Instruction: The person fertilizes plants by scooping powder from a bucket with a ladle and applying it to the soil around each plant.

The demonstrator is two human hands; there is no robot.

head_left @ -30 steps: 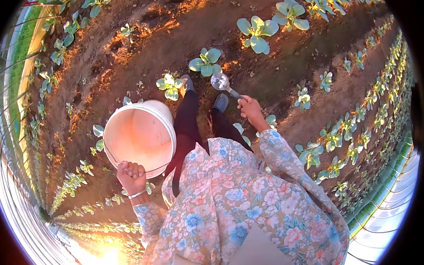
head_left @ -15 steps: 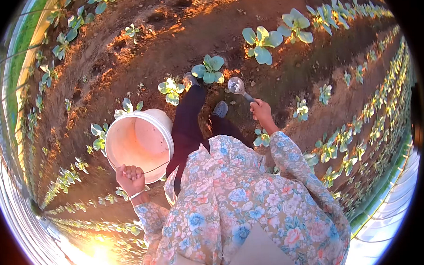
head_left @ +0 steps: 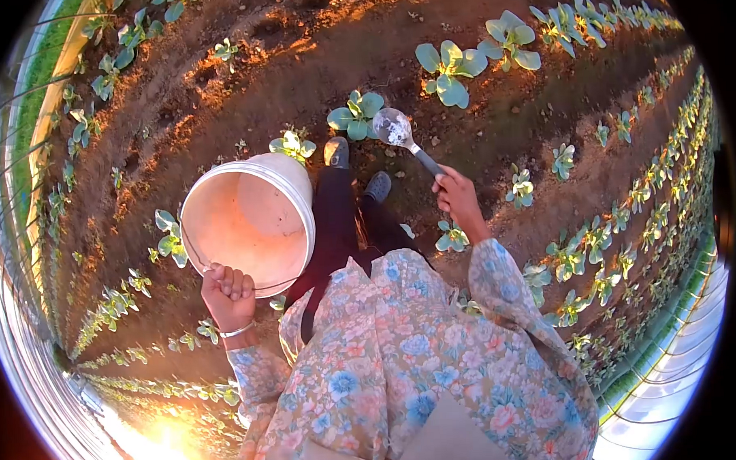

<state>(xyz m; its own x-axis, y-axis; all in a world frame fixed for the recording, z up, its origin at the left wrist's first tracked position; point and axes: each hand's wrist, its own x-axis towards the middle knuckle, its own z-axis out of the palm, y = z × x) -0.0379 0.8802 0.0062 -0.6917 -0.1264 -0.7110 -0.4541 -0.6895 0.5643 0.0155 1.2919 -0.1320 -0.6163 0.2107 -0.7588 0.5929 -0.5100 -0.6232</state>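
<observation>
My left hand (head_left: 228,297) is closed round the thin wire handle of a white bucket (head_left: 250,226). The bucket hangs tilted beside my legs, its open mouth toward me, with pinkish-white inner walls. In my right hand (head_left: 458,196) is the grey handle of a ladle (head_left: 394,128), whose round bowl has white residue in it. The bowl is just right of a leafy green plant (head_left: 356,114), over the soil. Another plant (head_left: 293,146) shows partly behind the bucket's upper rim.
Larger plants (head_left: 451,70) grow in a row toward the upper right. More rows of seedlings (head_left: 595,237) run along the right side and at the left. My two shoes (head_left: 337,153) stand on the brown soil. Curved greenhouse walls (head_left: 673,381) edge the view.
The ladle has gone right, then back up and left toward the plant, its bowl turning more toward the camera. The bucket has swung up and slightly right. Both hands keep their hold.
</observation>
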